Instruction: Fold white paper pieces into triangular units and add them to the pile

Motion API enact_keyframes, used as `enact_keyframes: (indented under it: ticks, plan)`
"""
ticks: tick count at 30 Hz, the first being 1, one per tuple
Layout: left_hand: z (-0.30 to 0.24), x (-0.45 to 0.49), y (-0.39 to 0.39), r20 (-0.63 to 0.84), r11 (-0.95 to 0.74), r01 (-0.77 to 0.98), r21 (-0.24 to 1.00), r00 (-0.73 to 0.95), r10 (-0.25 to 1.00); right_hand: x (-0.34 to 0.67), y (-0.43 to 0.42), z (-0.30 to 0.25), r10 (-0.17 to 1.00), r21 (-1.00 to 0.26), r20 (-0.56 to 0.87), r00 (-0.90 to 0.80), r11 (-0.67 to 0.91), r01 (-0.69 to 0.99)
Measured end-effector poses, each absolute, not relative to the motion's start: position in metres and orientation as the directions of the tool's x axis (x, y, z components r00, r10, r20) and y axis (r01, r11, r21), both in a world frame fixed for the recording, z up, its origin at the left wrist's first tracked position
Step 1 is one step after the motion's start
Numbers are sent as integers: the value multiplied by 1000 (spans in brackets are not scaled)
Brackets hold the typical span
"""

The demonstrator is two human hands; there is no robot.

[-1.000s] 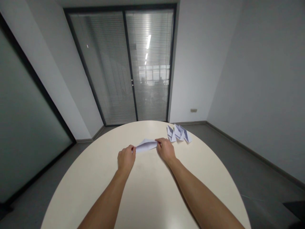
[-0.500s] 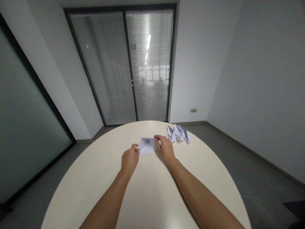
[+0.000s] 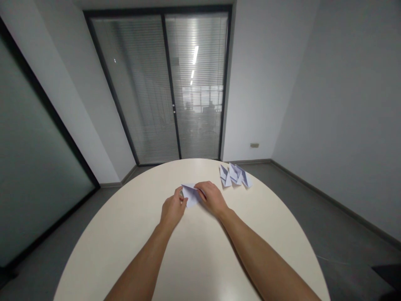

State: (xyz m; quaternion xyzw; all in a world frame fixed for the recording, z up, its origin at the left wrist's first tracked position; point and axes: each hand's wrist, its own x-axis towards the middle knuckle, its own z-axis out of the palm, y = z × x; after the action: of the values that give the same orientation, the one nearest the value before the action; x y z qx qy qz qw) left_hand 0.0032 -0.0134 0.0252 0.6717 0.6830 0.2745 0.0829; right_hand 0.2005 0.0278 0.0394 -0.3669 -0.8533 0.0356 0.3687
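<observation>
A white sheet of paper (image 3: 189, 195) with creases lies between my hands near the far side of the round table. My left hand (image 3: 173, 208) pinches its left edge between thumb and fingers. On the right, my right hand (image 3: 211, 197) is closed on the paper's upper right part, and a flap there is folded over toward me. My right fingers cover that side of the sheet. Just beyond my right hand sit three folded paper pieces (image 3: 234, 174), close together and partly overlapping.
The cream round table (image 3: 194, 259) has its curved far edge near the glass door (image 3: 197, 125) with blinds. A white wall (image 3: 257, 83) with a socket (image 3: 255, 145) stands behind at the right. Grey floor (image 3: 300, 188) surrounds the table.
My right hand has moved left and brought the paper's right side inward, so less of the sheet shows. My left hand has shifted slightly to the right. The folded pieces have not moved.
</observation>
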Motion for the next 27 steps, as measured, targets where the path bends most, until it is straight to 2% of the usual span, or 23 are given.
enact_keyframes:
  ticks: [5,8,13,22,27]
  plan:
    - [27,2,-15,274,-3,893,449,-135,952,199,26,39,626,-309,571,-532,764,567]
    - [25,1,-13,336,13,894,449,-182,924,199,27,38,627,-303,538,-563,767,566]
    - [16,-2,-6,496,-136,880,456,-124,859,199,26,35,624,-299,489,-609,776,555]
    - [13,1,-4,390,-239,865,441,55,919,196,24,34,586,-333,444,-678,810,482]
    - [7,-1,-2,434,-277,876,394,88,897,197,28,26,663,-401,412,-625,748,528]
